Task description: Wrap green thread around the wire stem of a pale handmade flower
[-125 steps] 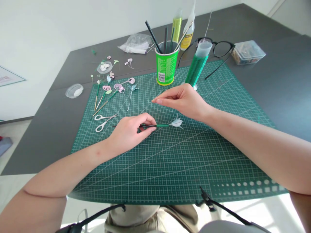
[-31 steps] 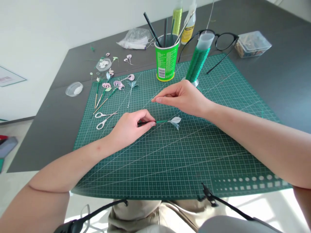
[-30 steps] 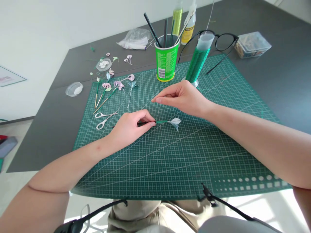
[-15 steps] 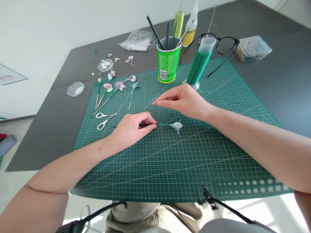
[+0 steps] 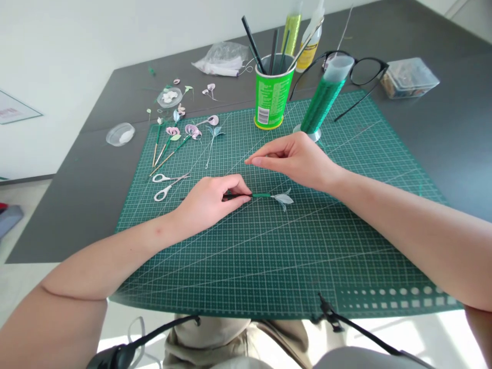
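Note:
My left hand point(image 5: 211, 201) pinches a thin black stick between thumb and fingertips. Green thread point(image 5: 262, 195) is wound round the stick just right of those fingertips. At its tip is a pale blue-white flower point(image 5: 283, 198) with pointed petals. Above and to the right, my right hand point(image 5: 292, 158) is closed in a pinch, apart from the stick. Whatever lies between its fingertips is too fine to make out. Behind that hand a spool of green thread point(image 5: 323, 105) stands upright on the cutting mat point(image 5: 246, 261).
White-handled scissors point(image 5: 163, 192) lie left of my left hand, below several finished flowers on sticks point(image 5: 172, 146). A green cup point(image 5: 273, 102) holds sticks and a brush. Eyeglasses point(image 5: 365, 72), a glue bottle point(image 5: 308, 48), a clear box point(image 5: 410, 77) and a plastic bag point(image 5: 223, 59) sit farther back.
The flower has turned about the stick, so its petals lie differently. Both hands keep nearly the same pose, while the whole view has shifted slightly.

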### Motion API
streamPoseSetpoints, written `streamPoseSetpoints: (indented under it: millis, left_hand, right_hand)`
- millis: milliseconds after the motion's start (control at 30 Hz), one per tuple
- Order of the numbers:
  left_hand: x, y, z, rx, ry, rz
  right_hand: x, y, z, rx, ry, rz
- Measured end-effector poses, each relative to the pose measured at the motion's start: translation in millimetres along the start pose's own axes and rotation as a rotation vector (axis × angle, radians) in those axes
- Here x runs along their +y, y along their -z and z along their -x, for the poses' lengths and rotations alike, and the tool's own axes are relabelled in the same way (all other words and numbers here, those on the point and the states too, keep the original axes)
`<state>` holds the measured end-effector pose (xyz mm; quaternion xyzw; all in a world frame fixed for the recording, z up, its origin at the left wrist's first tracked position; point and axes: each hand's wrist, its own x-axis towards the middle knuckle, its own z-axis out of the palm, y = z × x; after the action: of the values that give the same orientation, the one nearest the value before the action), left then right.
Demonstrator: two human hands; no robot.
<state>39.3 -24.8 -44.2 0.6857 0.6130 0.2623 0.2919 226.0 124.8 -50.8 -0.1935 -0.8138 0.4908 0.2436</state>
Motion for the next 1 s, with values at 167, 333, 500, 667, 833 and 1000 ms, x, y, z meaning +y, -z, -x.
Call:
streamPoseSetpoints:
  millis: [167,333,500,667,833,1000]
  left_hand:
    - [0.7,-1.4,0.1,-0.003,0.016,0.001]
    - [-1.2,-2.6,-0.5,-0.024,0.014,0.022]
    - [-2.1,-1.9,-1.1,-0.033,-0.048,-0.003]
    - [-4.3,-1.8,-2.1,-0.043,-0.069,0.013]
    - [-6.6,-0.8,-2.4,-0.039,-0.059,0.088]
    - [-7.0,-1.6,-3.9,-0.065,-0.027,0.132]
  right_hand:
    - [-2.0,0.3,1.0,0.001,-0.008,-0.010]
    - [-2.5,0.4,2.1,0.016,-0.014,0.012]
    - [-1.7,-0.1,1.7,0.031,0.001,0.030]
    - [-2.4,-1.1,2.0,0.026,-0.007,0.038]
    - [-1.3,-1.5,2.7,0.025,-0.022,0.039]
    - [0.2,-1.4,2.3,0.039,-0.013,0.033]
